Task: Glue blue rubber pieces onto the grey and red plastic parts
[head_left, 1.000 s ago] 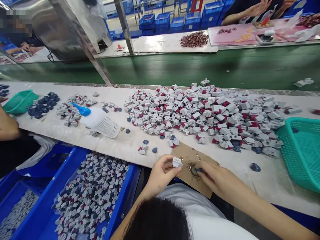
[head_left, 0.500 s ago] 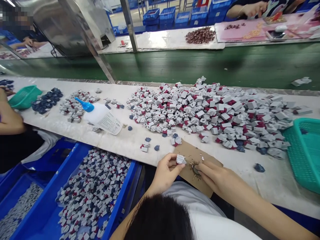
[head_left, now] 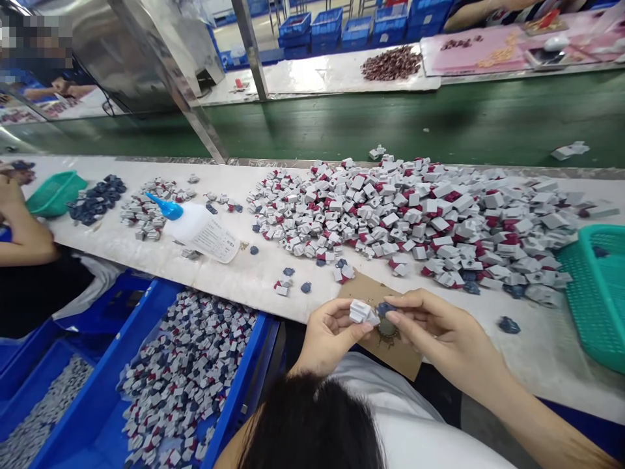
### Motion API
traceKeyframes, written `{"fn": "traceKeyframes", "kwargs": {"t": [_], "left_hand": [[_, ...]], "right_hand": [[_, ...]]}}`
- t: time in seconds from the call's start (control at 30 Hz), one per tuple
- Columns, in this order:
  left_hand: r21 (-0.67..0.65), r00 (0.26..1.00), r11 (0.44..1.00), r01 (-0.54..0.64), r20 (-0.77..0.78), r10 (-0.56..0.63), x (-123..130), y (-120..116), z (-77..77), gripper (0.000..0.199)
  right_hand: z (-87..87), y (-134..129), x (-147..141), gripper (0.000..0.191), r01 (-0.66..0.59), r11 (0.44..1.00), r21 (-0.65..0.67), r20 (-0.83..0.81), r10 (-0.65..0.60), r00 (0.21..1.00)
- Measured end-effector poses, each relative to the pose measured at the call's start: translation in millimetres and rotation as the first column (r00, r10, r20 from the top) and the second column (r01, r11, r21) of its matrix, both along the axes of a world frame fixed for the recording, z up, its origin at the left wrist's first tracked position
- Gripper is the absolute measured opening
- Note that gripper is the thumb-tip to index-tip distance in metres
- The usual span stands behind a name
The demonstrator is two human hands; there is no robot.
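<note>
Between the thumb and fingers of my left hand (head_left: 328,335) is a light grey plastic part (head_left: 362,312). My right hand (head_left: 434,326) pinches a small dark blue part (head_left: 383,309) just to the right of the grey one; whether the two touch is unclear. Both hands are above a brown cardboard piece (head_left: 407,362), where a small round dish (head_left: 387,327) sits below my right fingertips. Beyond them spreads a large pile of grey and dark red parts (head_left: 390,208). A few loose blue pieces (head_left: 306,287) lie left of the cardboard.
A white bottle with blue tip (head_left: 202,231) lies on the table at left. A green basket (head_left: 593,293) stands at right, and a blue bin (head_left: 105,391) of parts sits lower left. Behind runs a green belt (head_left: 332,127). Other people's arms show at far left and top right.
My right hand has risen from the round dish toward the grey part and now shows a blue part in its fingers. A small grey part now lies on the belt's near edge.
</note>
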State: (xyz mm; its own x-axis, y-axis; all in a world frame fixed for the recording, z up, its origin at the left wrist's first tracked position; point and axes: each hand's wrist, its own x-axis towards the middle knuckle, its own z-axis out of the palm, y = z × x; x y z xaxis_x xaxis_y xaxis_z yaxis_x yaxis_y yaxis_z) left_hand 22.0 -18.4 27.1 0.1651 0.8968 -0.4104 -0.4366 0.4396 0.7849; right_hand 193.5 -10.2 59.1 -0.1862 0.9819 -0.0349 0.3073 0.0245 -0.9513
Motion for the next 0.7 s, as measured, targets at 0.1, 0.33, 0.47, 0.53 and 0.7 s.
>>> {"fn": "traceKeyframes", "kwargs": {"t": [0.1, 0.33, 0.47, 0.53, 0.7], "left_hand": [[0.000, 1.000, 1.000, -0.009, 0.003, 0.009, 0.2, -0.2, 1.0, 0.046], [0.116, 0.991, 0.990, 0.082, -0.114, -0.069, -5.4, -3.7, 0.1, 0.038], [0.193, 0.971, 0.972, 0.134, -0.221, -0.090, -8.3, -6.5, -0.9, 0.034], [0.208, 0.963, 0.967, 0.147, -0.252, -0.092, -7.2, -5.6, -1.8, 0.033], [0.232, 0.956, 0.947, 0.223, -0.241, -0.166, -11.5, -3.0, -3.4, 0.029]], "right_hand": [[0.5, 0.5, -2.6, 0.029, -0.029, 0.998, 0.050, 0.024, 0.027, 0.999], [9.9, 8.2, 6.1, 0.022, -0.286, 0.951, 0.118, 0.238, 0.252, 0.938], [12.7, 16.0, 10.8, 0.022, -0.364, 0.930, 0.050, 0.227, 0.344, 0.911], [8.4, 18.5, 11.1, 0.026, -0.369, 0.929, 0.005, 0.168, 0.363, 0.916], [-2.1, 15.9, 1.4, 0.029, -0.385, 0.921, -0.061, 0.078, 0.389, 0.918]]}}
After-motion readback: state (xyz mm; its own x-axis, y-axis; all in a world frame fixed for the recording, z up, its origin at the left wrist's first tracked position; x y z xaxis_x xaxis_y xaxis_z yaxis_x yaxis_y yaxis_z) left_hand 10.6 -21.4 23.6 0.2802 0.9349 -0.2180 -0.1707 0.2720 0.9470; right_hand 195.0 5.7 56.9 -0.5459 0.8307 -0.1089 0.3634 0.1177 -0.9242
